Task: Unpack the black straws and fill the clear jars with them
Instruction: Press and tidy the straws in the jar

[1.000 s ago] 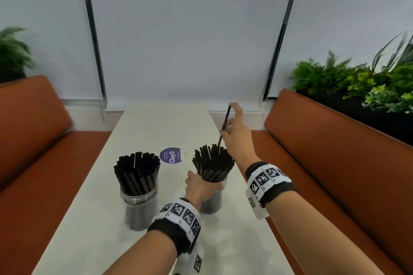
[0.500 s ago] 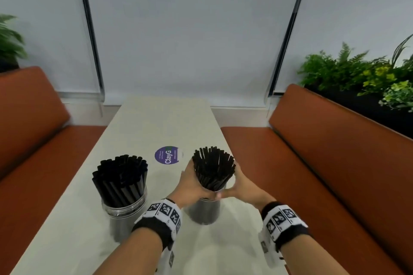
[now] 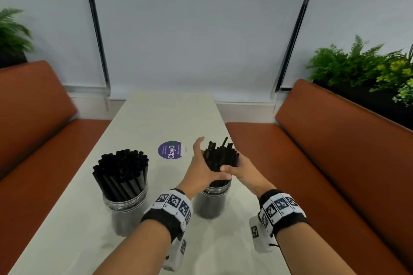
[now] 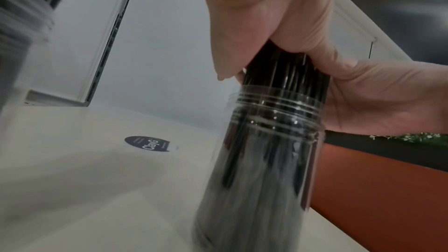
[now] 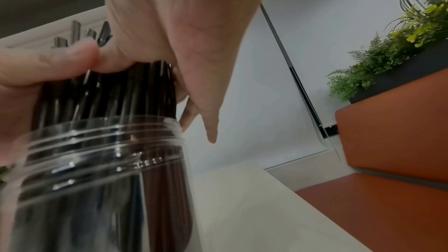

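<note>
Two clear jars stand on the pale table point(image 3: 167, 114). The left jar point(image 3: 125, 205) is packed with black straws point(image 3: 121, 169) that fan out at the top; no hand touches it. The right jar point(image 3: 212, 203) also holds a bundle of black straws point(image 3: 220, 156). My left hand point(image 3: 201, 169) and right hand point(image 3: 242, 167) wrap round that bundle from opposite sides, just above the jar's rim. One straw sticks up higher than the others. In the left wrist view my left hand point(image 4: 266, 16) curls over the straws point(image 4: 286, 72) above the threaded jar point(image 4: 261, 160). The right wrist view has my right hand point(image 5: 189, 26) on the straws point(image 5: 109, 93).
A round purple sticker point(image 3: 171, 150) lies flat on the table beyond the jars. Orange benches run along the left point(image 3: 33, 140) and right point(image 3: 335, 152) sides. A planter with green plants point(image 3: 368, 78) sits behind the right bench. A pale wall closes the far end.
A second ago my right hand held a single straw over the right jar while my left held the jar. Both hands have since closed round the bundle, squeezing it narrower.
</note>
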Demonstrator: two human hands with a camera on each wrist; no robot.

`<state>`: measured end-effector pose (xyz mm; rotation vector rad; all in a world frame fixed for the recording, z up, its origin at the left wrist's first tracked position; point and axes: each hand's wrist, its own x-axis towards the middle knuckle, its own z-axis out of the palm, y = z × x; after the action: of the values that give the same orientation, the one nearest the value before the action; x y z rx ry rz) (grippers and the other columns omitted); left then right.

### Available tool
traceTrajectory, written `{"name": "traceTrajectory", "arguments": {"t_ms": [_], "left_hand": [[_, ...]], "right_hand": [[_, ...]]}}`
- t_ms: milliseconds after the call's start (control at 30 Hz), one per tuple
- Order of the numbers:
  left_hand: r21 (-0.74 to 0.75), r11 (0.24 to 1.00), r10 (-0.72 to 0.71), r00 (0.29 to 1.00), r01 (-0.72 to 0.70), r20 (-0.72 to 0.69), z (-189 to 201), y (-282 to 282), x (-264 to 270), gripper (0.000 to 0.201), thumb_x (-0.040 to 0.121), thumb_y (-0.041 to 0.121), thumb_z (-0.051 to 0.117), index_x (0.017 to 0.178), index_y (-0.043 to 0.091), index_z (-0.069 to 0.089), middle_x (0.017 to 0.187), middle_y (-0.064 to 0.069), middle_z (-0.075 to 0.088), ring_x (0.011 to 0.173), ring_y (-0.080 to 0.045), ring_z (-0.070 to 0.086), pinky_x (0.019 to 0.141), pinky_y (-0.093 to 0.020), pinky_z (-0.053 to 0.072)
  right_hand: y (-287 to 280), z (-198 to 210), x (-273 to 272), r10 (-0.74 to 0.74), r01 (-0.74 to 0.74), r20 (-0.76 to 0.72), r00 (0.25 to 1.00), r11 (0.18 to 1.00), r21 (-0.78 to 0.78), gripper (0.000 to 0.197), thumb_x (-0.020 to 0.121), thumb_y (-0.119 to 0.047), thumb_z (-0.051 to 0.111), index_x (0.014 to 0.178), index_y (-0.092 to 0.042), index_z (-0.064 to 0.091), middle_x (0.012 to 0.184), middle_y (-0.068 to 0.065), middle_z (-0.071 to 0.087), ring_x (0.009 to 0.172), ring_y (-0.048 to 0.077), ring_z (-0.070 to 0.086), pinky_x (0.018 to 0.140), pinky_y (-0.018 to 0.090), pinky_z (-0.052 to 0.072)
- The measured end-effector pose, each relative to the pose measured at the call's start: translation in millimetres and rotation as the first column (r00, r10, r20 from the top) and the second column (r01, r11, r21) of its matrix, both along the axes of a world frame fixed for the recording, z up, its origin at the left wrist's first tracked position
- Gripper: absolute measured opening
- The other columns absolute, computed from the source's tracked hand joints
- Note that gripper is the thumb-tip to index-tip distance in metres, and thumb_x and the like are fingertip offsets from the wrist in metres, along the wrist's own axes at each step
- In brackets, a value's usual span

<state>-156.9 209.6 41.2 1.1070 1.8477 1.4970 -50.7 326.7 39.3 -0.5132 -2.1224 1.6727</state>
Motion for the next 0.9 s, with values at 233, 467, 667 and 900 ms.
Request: {"name": "traceTrajectory", "arguments": {"t_ms": [233,467,667,900], "left_hand": [[-0.17,0.984,-0.062,0.998,0.059,-0.008,9.6,-32.1,0.5,0.126,0.06,0.016,0.086,0.147,0.02,-0.006,0.15,0.0,0.027,0.14,-0.02,0.027,0.11,-0.027,0.021],[0.178,0.967,0.232,0.915,-0.181,-0.329,92.4,-123.4,-20.1,0.065,0.078,0.014,0.072,0.134,0.023,0.041,0.141,0.009,0.039,0.128,-0.003,0.034,0.094,0.0,0.029],[-0.464,0.735,0.226,0.823,-0.495,-0.521,125.8,-225.9,-107.3,0.095,0.067,0.018,0.082,0.143,0.008,0.025,0.147,-0.011,0.036,0.133,-0.028,0.037,0.106,-0.035,0.032],[-0.559,0.824,-0.003,0.986,-0.093,-0.168,26.9,-213.1,-123.0,0.116,0.06,0.024,0.086,0.146,0.016,0.008,0.15,0.001,0.028,0.136,-0.019,0.031,0.108,-0.026,0.031]], "right_hand": [[-22.6,20.3,24.0,-0.014,0.014,-0.013,1.0,1.0,-0.006,0.134,0.04,-0.075,0.075,0.148,-0.027,0.012,0.155,-0.003,0.024,0.142,0.012,0.022,0.111,0.033,0.027],[-95.7,95.6,18.6,-0.268,0.453,-0.434,0.86,0.793,0.407,0.053,0.08,-0.027,0.071,0.127,-0.027,0.047,0.144,-0.016,0.037,0.141,0.004,0.019,0.108,0.008,0.014],[-177.3,110.5,-39.4,-0.063,0.107,-0.128,0.99,0.92,0.376,0.026,0.084,-0.009,0.066,0.109,-0.012,0.062,0.107,-0.004,0.063,0.102,0.012,0.058,0.086,0.019,0.042],[-197.9,3.2,-123.7,-0.041,-0.004,0.242,0.969,0.983,0.183,0.123,0.03,-0.057,0.083,0.134,-0.023,0.028,0.13,-0.002,0.05,0.127,0.02,0.044,0.106,0.044,0.039]]}}
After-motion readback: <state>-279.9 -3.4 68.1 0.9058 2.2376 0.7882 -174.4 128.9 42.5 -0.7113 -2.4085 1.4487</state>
